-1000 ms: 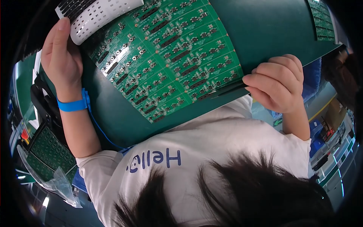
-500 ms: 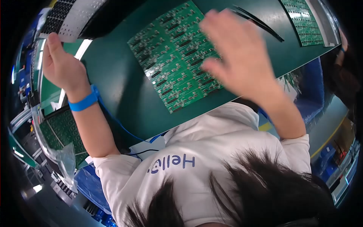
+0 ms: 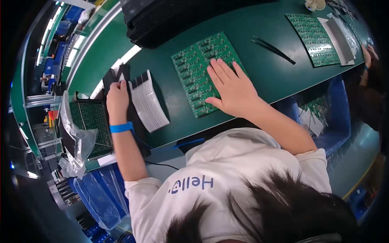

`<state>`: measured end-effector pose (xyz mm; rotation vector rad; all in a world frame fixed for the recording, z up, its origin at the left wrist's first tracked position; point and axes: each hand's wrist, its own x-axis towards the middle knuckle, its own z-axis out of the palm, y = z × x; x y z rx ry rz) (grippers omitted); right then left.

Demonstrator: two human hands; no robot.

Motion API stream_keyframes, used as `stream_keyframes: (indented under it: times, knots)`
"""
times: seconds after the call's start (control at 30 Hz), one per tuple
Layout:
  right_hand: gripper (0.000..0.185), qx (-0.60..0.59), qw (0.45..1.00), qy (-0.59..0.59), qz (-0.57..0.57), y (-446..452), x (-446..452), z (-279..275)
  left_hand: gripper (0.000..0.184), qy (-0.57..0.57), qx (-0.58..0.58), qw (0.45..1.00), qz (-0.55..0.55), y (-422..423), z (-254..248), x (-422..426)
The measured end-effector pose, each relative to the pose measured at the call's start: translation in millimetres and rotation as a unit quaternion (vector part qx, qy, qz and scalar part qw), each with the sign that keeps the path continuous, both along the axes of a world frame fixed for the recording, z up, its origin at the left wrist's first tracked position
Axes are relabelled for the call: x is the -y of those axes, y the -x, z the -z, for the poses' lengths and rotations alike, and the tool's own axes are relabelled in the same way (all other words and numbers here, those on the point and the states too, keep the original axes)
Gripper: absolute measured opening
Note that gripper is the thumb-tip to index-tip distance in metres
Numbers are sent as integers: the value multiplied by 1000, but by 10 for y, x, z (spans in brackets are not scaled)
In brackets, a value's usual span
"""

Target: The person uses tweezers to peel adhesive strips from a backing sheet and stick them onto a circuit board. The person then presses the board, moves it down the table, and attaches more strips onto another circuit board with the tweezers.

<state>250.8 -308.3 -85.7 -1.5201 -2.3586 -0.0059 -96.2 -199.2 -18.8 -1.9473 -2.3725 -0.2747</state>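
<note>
Lying on bench [image 3: 263,77]: circuit board [image 3: 192,81] under right hand [image 3: 235,91], grip spread; left hand [image 3: 117,101], grip unclear; blue bin [image 3: 343,109] nearby.

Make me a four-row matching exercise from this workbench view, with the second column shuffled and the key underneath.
1. Wristband
2. Tweezers
3. Right hand
4. Shirt

A. Lying on the green table
B. White, with "Hello" lettering
C. Spread palm down over a circuit board
D. Blue

Pairs: 1-D, 2-A, 3-C, 4-B
</note>
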Motion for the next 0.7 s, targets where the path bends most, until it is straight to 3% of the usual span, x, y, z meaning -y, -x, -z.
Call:
stream_keyframes:
  times: [0.03,0.07,0.13,0.17,0.2,0.27,0.5,0.7]
  knots:
    - [78,-5,1000,-6,-3,-31,11,0,37,-147,-84,985,18,-280,-37,109]
    - [78,-10,1000,-12,-3,-33,20,3,38,-215,-102,969,71,-508,-106,177]
    - [78,-26,999,-21,-3,-26,37,12,44,-132,-5,971,198,-1092,-124,375]
    - [78,-34,999,-25,-2,-27,35,14,57,-156,1,939,306,-1189,272,369]
    - [78,-39,999,-28,1,-40,40,19,67,-58,62,943,321,-1369,440,421]
    - [78,-53,998,-39,2,-35,40,59,71,21,32,965,261,-1681,578,442]
    - [79,-22,999,-24,4,-53,69,59,74,50,25,973,222,-1761,650,424]
    - [83,-86,995,-44,6,-113,118,-46,73,50,-36,979,192,-1986,436,502]
